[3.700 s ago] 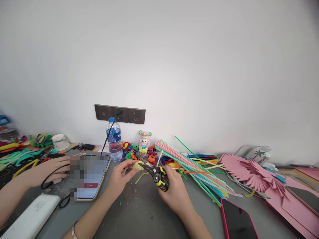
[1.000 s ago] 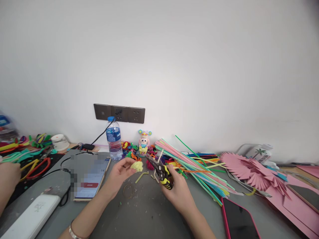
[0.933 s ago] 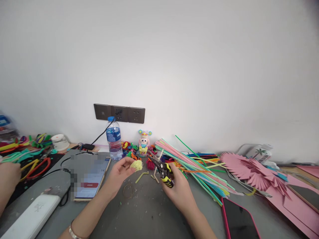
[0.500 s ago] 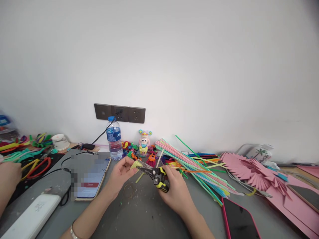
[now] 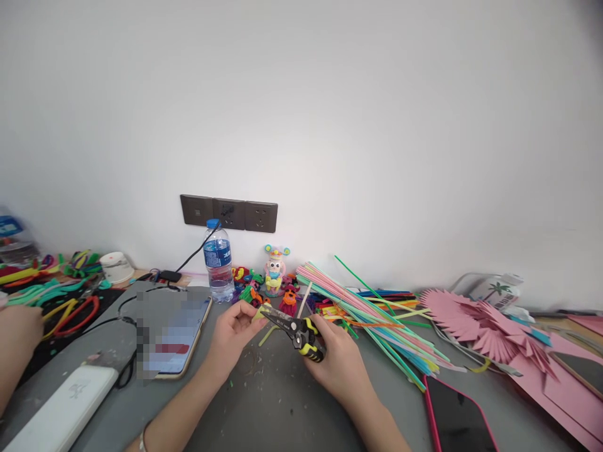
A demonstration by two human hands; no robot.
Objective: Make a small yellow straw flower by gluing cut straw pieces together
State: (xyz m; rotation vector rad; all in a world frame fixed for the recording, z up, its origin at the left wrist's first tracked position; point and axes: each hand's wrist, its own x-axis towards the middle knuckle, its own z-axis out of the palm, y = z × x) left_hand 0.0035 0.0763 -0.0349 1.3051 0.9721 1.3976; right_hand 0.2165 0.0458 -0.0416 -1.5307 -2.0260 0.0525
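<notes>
My right hand is wrapped around black-and-yellow wire-stripping pliers, whose jaws point left. Between the fingertips of my left hand is a short yellow-green pipe cleaner, touching the tip of the jaws. My fingers partly hide this piece, so I cannot tell its full length. Another yellow-green pipe cleaner piece lies on the table just below the jaws. Behind the pliers sit an orange pipe-cleaner figure and a small pastel figurine.
A bundle of pastel pipe cleaners lies to the right, beside a pink-edged phone and folded pink paper. On the left are a water bottle, a lit phone, a white power bank and another person's hand.
The whole view has shifted slightly, so things appear a little farther right. Less of the yellow-green piece shows along the jaws. Both hands keep their hold.
</notes>
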